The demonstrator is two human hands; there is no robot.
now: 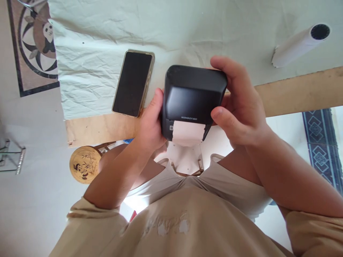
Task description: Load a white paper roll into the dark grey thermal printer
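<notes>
Here, a small black plastic label printer with rounded corners [193, 100] is held in the air in both hands, just above the near edge of the table and close to the person's chest. A short strip of white paper [187, 134] already sticks out of its slot on the near side, below a small printed brand mark; the strip looks blank and is not torn off. The lid appears shut, and no light or display can be made out.

The left hand [150, 123] wraps around the printer's left side from below, its thumb lying up along the edge. The right hand [238, 107] clasps the right side, fingers curled over the far top corner and the thumb pressed on the front face near the slot.

To the left on the table lies a dark-screened smartphone in a pale case [133, 83], apart from the printer, resting on a creased white cloth [88, 53]. Far to the right lies a white paper roll with a dark hollow core [300, 44]. The bare wooden tabletop [300, 91] shows along the near edge. Below on the floor stands a round wooden stool with a panda drawing [85, 164].
</notes>
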